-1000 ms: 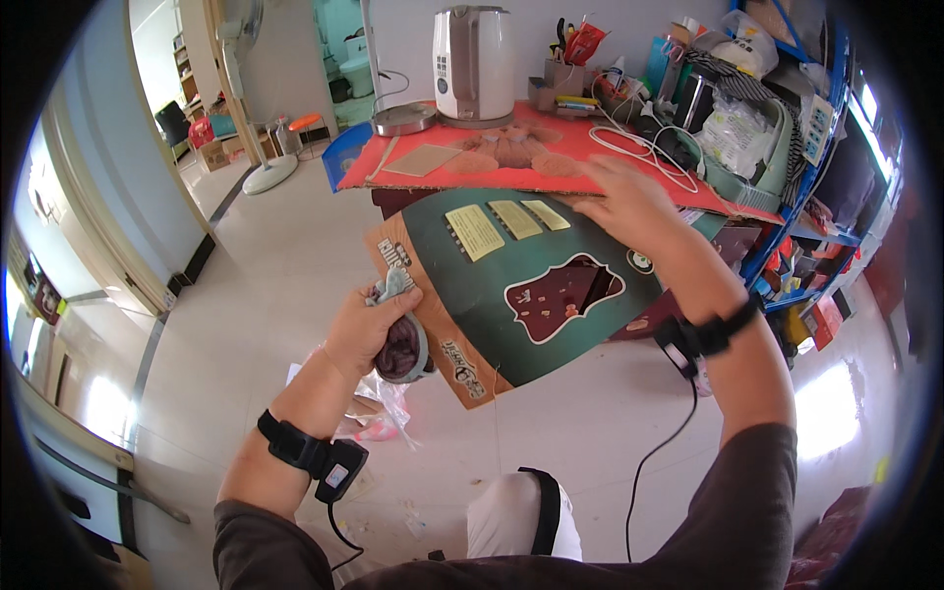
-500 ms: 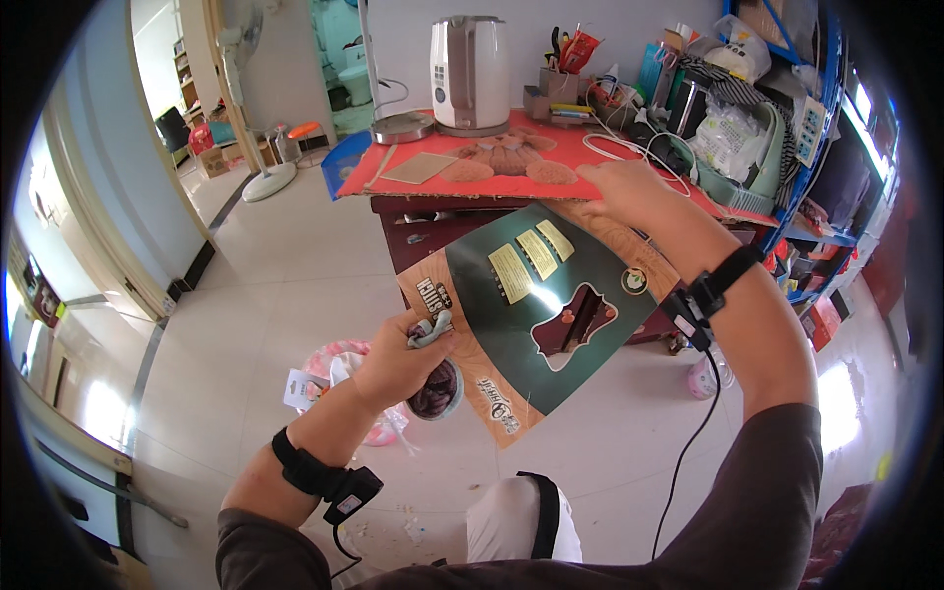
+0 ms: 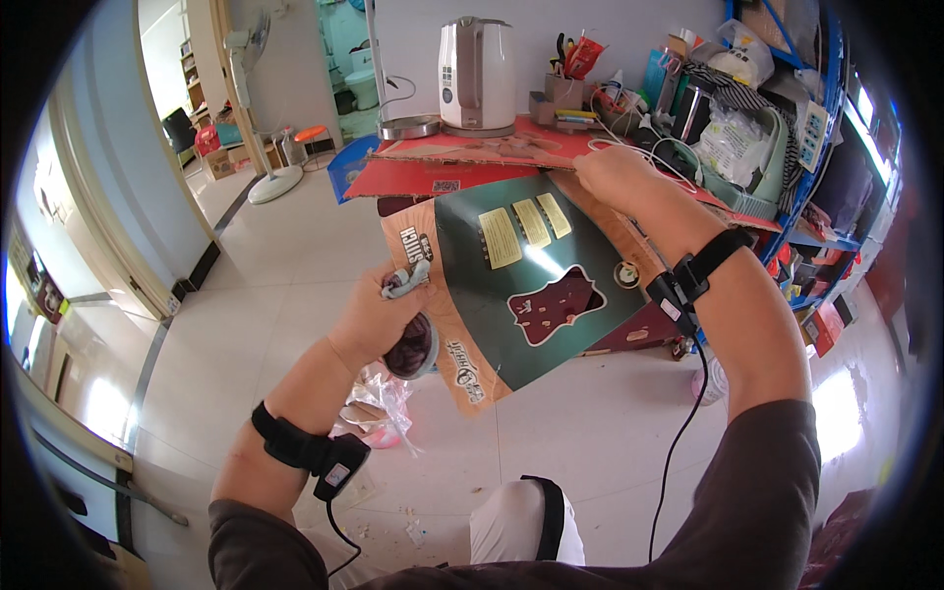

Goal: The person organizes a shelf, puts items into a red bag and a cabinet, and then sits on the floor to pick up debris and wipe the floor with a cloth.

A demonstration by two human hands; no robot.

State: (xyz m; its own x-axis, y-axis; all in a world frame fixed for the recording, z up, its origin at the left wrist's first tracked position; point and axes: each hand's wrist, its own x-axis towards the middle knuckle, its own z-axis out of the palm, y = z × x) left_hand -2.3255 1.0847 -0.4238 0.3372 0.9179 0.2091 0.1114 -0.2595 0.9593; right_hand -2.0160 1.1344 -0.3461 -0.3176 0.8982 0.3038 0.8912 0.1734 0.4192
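Observation:
A large, flat printed bag hangs tilted before me, dark green with wood-patterned sides and a shaped window. My left hand is closed on its left edge. A crumpled grey piece of material pokes out between the thumb and fingers. Just below that hand is a round container with dark purplish contents; whether the hand grips it is hidden. My right hand is closed on the front edge of a red cardboard sheet, at the bag's top right corner. This sheet is raised above another red surface.
A white kettle stands on the cardboard beside its round base. Cables, a green bin and tools crowd the right. Pink-and-clear plastic packaging lies on the floor. A floor fan stands far left.
Both hands have risen, and the bag has moved up and left with them. The cardboard's front edge has lifted, exposing the red surface under it. The container moved along with my left hand.

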